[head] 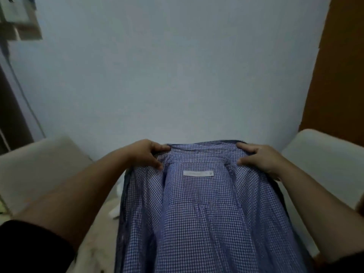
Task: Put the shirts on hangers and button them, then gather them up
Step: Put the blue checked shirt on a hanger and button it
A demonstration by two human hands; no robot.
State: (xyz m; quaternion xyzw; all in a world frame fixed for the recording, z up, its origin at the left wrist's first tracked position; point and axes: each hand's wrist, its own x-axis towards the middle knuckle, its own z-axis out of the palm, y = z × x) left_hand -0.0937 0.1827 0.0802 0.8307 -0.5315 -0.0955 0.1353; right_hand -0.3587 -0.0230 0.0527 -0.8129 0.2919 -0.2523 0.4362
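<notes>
A blue and white checked shirt (199,209) hangs open in front of me, its inside and a white neck label (198,173) facing me. My left hand (146,153) grips the left side of the collar, thumb on the near side and fingers curled over the top. At the right side of the collar my right hand (260,157) holds the cloth the same way. A hanger is not visible; the shirt hides whatever lies under it.
A pale blue wall (167,75) fills the background. Beige cushions sit at the left (39,170) and right (323,158). A brown wooden panel (338,75) stands at the right. A small white object (115,212) lies on the surface beside the shirt.
</notes>
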